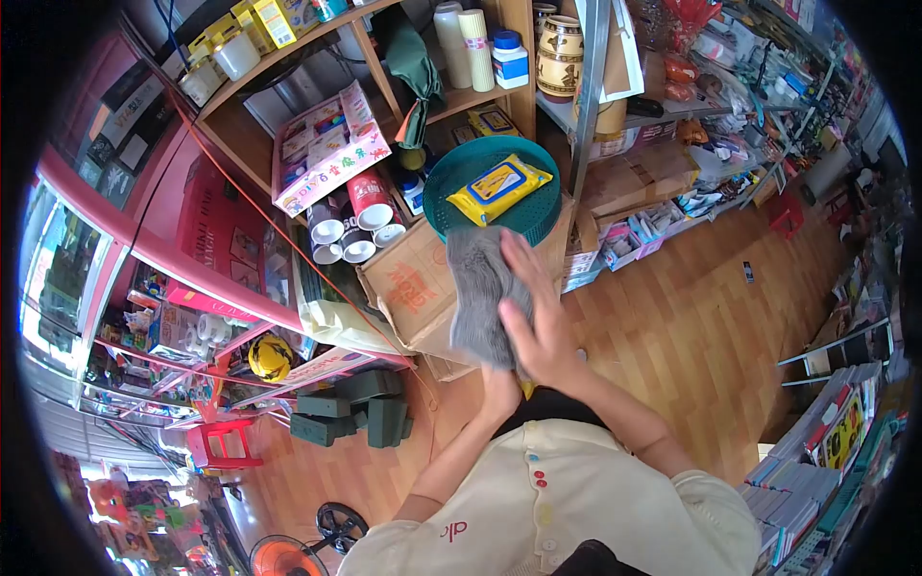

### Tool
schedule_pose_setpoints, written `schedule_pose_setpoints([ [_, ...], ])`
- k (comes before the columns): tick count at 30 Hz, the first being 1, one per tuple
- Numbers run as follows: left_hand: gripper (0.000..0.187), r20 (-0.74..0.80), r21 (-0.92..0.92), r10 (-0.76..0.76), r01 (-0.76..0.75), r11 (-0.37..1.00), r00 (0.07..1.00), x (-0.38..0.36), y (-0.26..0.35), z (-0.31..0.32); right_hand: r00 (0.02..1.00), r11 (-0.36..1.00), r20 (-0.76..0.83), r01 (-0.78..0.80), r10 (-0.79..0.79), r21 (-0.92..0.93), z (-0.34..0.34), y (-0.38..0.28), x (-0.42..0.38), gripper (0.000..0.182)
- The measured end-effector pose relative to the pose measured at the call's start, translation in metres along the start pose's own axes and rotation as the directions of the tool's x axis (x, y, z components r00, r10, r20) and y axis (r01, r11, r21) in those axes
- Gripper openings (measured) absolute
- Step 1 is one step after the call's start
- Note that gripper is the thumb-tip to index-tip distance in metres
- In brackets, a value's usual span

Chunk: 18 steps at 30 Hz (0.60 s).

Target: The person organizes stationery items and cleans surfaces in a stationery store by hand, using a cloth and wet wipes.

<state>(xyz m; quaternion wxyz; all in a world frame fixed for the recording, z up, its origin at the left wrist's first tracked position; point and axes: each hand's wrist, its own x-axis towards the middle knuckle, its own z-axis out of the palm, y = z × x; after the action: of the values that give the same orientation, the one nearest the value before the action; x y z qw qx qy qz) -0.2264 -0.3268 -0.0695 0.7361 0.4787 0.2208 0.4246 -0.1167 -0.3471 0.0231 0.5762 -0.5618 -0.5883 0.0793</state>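
Observation:
A grey fluffy cloth (480, 296) is held up in front of my body. My left hand (500, 392) is closed around its lower end, with the fingers partly hidden under it. My right hand (540, 331) lies against the cloth's right side, its fingers stretched out and apart. A small yellow corner (527, 388) shows beside my left hand; what it belongs to is hidden. Just beyond the cloth, a yellow pack of wipes (500, 189) with a blue-edged label lies in a green round basket (442, 206).
The basket stands on a cardboard box (415, 288). Behind it are wooden shelves (523, 58) with bottles and boxes. Mugs (358, 245) sit at the left. Dark green blocks (370, 408), a red stool (223, 444) and an orange fan (286, 557) are on the wooden floor (663, 336).

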Motion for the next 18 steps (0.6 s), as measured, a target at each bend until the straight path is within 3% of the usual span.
schedule_pose_setpoints([
  [1,0.056,-0.025,0.013,-0.028,0.028,1.0,0.999,-0.001,-0.004,-0.003,0.996,0.988,0.001,-0.088,0.089,0.124,-0.005,-0.001,0.008,0.057],
  [2,0.053,-0.034,0.067,-0.017,0.019,0.998,0.999,-0.004,-0.007,-0.003,0.996,0.989,-0.004,-0.087,0.088,0.121,-0.006,-0.005,0.009,0.057],
  [5,0.051,-0.038,0.159,0.04,-0.033,0.987,0.998,0.002,0.025,0.012,0.999,0.999,0.029,-0.02,0.019,0.048,0.002,-0.018,-0.003,0.054],
  [7,0.051,-0.03,0.122,0.083,-0.079,0.989,0.996,0.006,0.001,-0.004,0.996,0.991,0.092,-0.003,-0.009,0.133,0.012,-0.027,-0.023,0.053],
  [10,0.053,-0.01,0.062,0.168,-0.167,0.984,0.986,0.006,-0.039,-0.034,0.994,0.998,0.102,0.045,-0.041,-0.038,0.011,-0.021,-0.017,0.053],
  [12,0.048,0.035,0.181,0.029,-0.035,0.983,0.999,-0.005,-0.054,-0.045,0.996,0.993,0.077,0.043,-0.034,-0.113,0.008,-0.009,-0.004,0.053],
  [13,0.047,0.054,0.241,-0.041,0.026,0.97,0.998,-0.004,-0.036,-0.033,0.997,0.997,0.015,-0.073,0.073,0.022,0.006,-0.003,0.006,0.053],
  [14,0.046,-0.077,0.217,-0.217,0.228,0.949,0.973,-0.009,-0.016,-0.019,0.982,0.971,-0.033,-0.177,0.185,0.161,0.004,0.001,0.011,0.052],
  [15,0.045,-0.204,0.149,-0.382,0.415,0.898,0.901,-0.01,0.025,0.009,0.982,0.971,-0.035,-0.177,0.185,0.159,0.004,0.005,0.009,0.052],
  [17,0.046,-0.164,0.398,-0.295,0.337,0.853,0.941,-0.011,0.014,0.001,0.975,0.953,0.009,-0.22,0.223,0.21,0.002,0.01,0.003,0.053],
  [18,0.046,-0.163,0.397,-0.295,0.337,0.854,0.941,-0.008,0.01,-0.001,0.983,0.945,0.012,-0.179,0.182,0.274,0.005,0.003,-0.006,0.058],
])
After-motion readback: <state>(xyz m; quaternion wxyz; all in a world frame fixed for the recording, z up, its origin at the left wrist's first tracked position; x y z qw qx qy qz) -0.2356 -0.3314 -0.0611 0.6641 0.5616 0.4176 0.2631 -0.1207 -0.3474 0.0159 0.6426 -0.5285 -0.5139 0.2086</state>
